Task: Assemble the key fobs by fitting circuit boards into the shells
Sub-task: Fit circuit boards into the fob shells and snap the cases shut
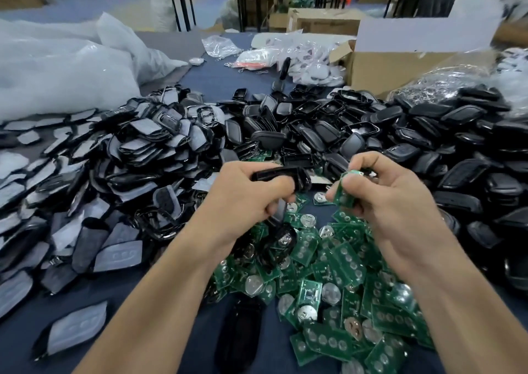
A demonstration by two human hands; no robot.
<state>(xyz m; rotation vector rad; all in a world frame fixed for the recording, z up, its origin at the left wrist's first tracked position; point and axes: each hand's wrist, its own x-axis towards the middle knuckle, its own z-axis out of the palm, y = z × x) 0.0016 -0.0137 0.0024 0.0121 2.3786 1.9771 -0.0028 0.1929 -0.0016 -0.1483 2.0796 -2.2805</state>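
My left hand (245,199) grips a black key fob shell (281,175), held edge-on above the table. My right hand (383,193) pinches a green circuit board (344,189) between thumb and fingers, a short gap to the right of the shell. Board and shell are apart. Below both hands lies a heap of green circuit boards (328,282) with round silver battery contacts. A black shell (278,242) rests on top of that heap.
A pile of grey-faced button pads (94,190) spreads over the left. Black shells (428,145) are heaped at the back and right. A cardboard box (380,65) and clear plastic bags (57,68) stand behind. Another black shell (243,333) lies near the front on blue cloth.
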